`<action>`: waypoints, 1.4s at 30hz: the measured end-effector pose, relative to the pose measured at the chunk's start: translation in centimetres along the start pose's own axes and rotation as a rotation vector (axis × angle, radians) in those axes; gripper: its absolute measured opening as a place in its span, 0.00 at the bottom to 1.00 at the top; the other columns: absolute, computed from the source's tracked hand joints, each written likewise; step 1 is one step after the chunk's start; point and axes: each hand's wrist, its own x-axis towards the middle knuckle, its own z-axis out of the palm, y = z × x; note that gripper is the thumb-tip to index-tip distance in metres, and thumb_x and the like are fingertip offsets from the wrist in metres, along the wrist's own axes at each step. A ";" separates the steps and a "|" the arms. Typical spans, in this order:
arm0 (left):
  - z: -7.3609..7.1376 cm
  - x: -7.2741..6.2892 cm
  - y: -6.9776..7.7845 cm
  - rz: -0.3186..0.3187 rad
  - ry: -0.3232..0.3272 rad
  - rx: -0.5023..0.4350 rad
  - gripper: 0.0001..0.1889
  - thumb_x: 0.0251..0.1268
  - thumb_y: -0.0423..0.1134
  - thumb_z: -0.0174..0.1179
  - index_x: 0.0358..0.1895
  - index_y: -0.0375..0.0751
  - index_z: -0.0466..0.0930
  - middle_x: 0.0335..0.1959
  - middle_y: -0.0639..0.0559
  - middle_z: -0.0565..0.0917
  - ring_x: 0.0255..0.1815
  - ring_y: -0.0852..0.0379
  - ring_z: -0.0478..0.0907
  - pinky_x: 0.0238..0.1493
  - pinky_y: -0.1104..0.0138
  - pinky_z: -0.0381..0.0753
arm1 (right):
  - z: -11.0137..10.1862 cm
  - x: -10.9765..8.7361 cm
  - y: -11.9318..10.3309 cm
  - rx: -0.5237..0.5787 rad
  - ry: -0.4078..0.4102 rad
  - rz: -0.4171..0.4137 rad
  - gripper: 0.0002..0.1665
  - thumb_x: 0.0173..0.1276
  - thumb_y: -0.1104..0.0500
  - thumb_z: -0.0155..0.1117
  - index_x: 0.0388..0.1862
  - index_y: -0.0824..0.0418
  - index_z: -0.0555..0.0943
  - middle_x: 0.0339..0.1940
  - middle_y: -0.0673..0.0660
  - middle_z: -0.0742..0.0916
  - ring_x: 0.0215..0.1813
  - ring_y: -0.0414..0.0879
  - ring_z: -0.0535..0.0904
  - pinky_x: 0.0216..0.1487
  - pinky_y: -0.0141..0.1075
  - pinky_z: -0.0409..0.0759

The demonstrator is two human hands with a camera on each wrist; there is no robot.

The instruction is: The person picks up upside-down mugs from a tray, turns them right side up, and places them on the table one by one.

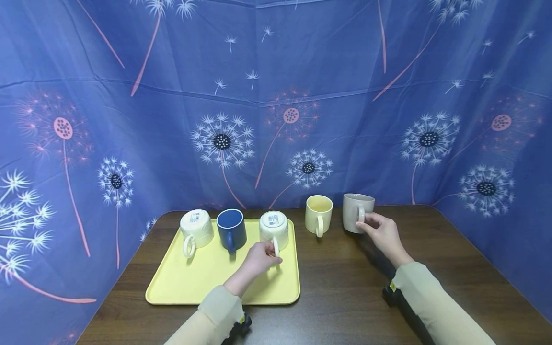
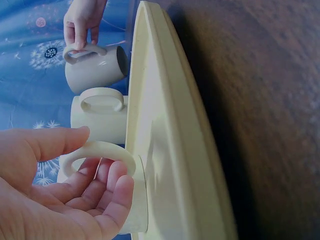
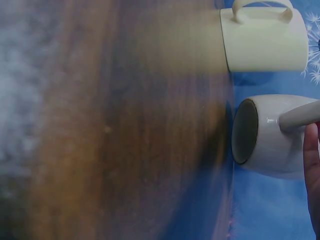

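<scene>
An upside-down white mug (image 1: 275, 229) with a label on its base stands at the right of the yellow tray (image 1: 181, 282). My left hand (image 1: 260, 258) is at its handle. In the left wrist view the thumb lies beside the handle (image 2: 102, 149) and the fingers curl loosely around it. My right hand (image 1: 385, 235) pinches the handle of a grey mug (image 1: 352, 214) at the back right. This mug is tilted, and its underside (image 3: 245, 131) shows in the right wrist view. Between the two hands, a pale yellow mug (image 1: 316, 218) stands upright on the table.
On the tray's back left are another upside-down white mug (image 1: 199, 232) and a dark blue mug (image 1: 231, 227). A blue dandelion-patterned cloth (image 1: 276, 143) hangs behind the brown wooden table (image 1: 340, 292).
</scene>
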 end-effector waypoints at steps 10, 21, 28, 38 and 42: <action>0.0 0.0 -0.2 0.001 0.004 -0.007 0.06 0.46 0.29 0.68 0.27 0.35 0.80 0.27 0.50 0.82 0.28 0.59 0.74 0.29 0.68 0.73 | 0.5 0.6 0.6 -0.016 0.002 0.020 0.15 0.53 0.59 0.74 0.39 0.64 0.85 0.33 0.59 0.88 0.33 0.27 0.75 0.34 0.27 0.76; 0.0 -0.1 -0.8 0.058 0.016 0.011 0.06 0.47 0.29 0.69 0.27 0.36 0.80 0.28 0.50 0.84 0.29 0.60 0.78 0.30 0.69 0.75 | -0.5 -0.5 0.8 -0.097 -0.108 0.059 0.13 0.51 0.57 0.75 0.35 0.61 0.85 0.36 0.58 0.88 0.37 0.43 0.83 0.34 0.22 0.75; -0.2 -0.4 -0.6 0.102 0.045 0.049 0.05 0.47 0.29 0.69 0.24 0.38 0.81 0.23 0.53 0.83 0.25 0.64 0.73 0.30 0.71 0.74 | -1.3 -1.0 0.6 -0.133 -0.176 0.083 0.11 0.50 0.58 0.76 0.33 0.59 0.86 0.33 0.56 0.89 0.40 0.51 0.84 0.37 0.32 0.80; -0.7 -0.6 -0.8 0.110 0.036 0.050 0.04 0.48 0.29 0.69 0.25 0.37 0.82 0.23 0.53 0.82 0.27 0.64 0.74 0.32 0.70 0.74 | -1.6 -1.1 0.0 -0.194 -0.234 0.124 0.14 0.48 0.55 0.77 0.32 0.60 0.86 0.33 0.57 0.88 0.41 0.54 0.83 0.39 0.41 0.77; -1.0 -0.8 -0.7 0.110 0.055 0.035 0.03 0.49 0.29 0.68 0.26 0.36 0.82 0.24 0.51 0.83 0.27 0.63 0.74 0.33 0.69 0.75 | -1.5 -1.2 -0.2 -0.223 -0.243 0.112 0.12 0.46 0.57 0.78 0.30 0.59 0.86 0.31 0.56 0.89 0.39 0.53 0.83 0.39 0.42 0.76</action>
